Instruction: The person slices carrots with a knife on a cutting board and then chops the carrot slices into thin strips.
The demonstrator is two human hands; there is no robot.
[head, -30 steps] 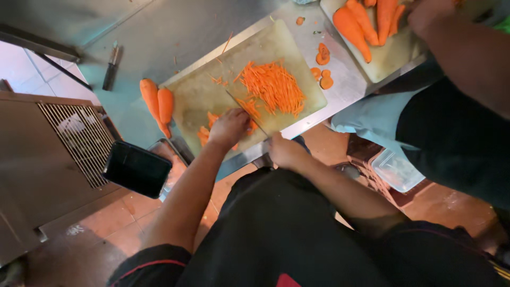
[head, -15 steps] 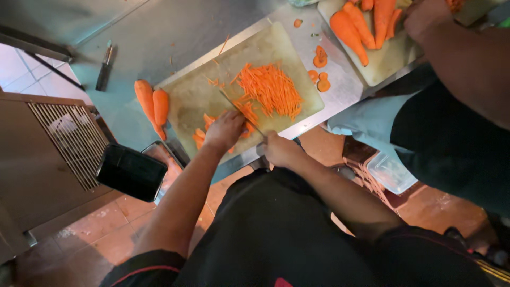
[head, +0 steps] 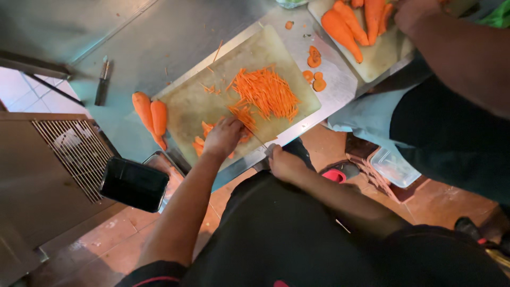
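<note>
My left hand [head: 223, 137] presses down on a stack of orange carrot slices [head: 204, 139] on a pale cutting board [head: 212, 101]. My right hand [head: 284, 162] grips the handle of a knife [head: 256, 139], whose thin blade runs up beside my left fingers into the slices. A heap of fine carrot shreds [head: 264, 93] lies on the board beyond the blade. Two whole peeled carrots [head: 150, 118] rest on the steel counter [head: 154, 42] to the left of the board.
A co-worker's arm [head: 457, 48] reaches over a second board [head: 380, 58] with several peeled carrots [head: 348, 24] at the top right. Carrot rounds [head: 314, 69] lie between the boards. A peeler [head: 101, 82] lies on the counter at left. A dark phone [head: 134, 184] sits low left.
The view has shifted slightly. My hands stay on the carrot slices and the knife, with the blade still working at the same spot on the board.
</note>
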